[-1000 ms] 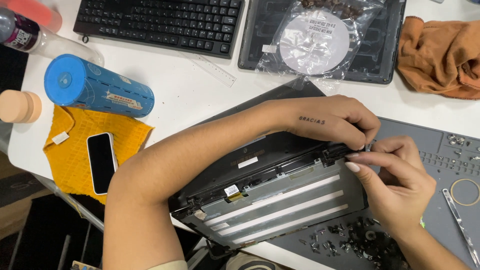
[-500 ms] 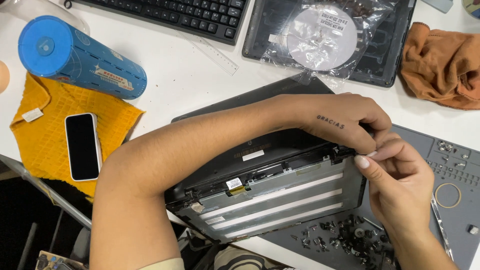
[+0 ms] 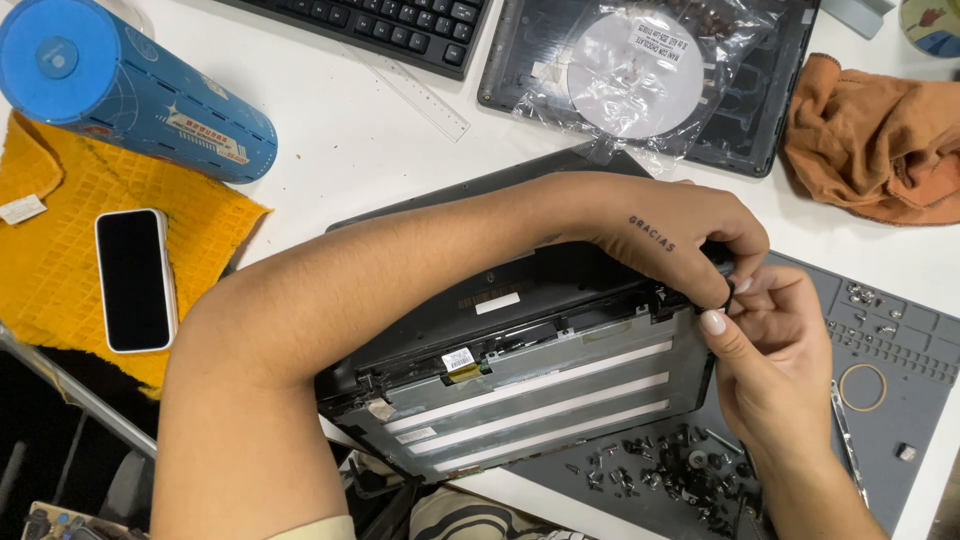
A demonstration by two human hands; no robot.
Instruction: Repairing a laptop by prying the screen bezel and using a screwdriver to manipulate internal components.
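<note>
**Two hands pinch at the corner of an opened laptop**

The fingertips of both hands meet at the far right corner of the opened laptop [image 3: 520,370]. The left hand [image 3: 665,235] reaches across the dark lid, and its fingers are curled and pressed together on a small black part at the hinge corner. The right hand [image 3: 770,350] comes from below, with thumb and index finger closed in a pinch at the same spot; what exactly they grasp is too small to tell. The laptop lies in the middle of the white table [image 3: 330,140], with its grey metal panel and pale strips turned up toward the camera.

Under the right wrist lies a grey work mat [image 3: 900,400], and a heap of small dark screws [image 3: 670,470] sits on it, just beside the laptop. A yellow cloth [image 3: 60,210] on the left carries a phone [image 3: 135,280], and a blue cylinder [image 3: 130,85] rests above it. A black keyboard [image 3: 400,25], a disc in a plastic bag [image 3: 640,70] and an orange cloth [image 3: 880,140] lie along the far edge.
</note>
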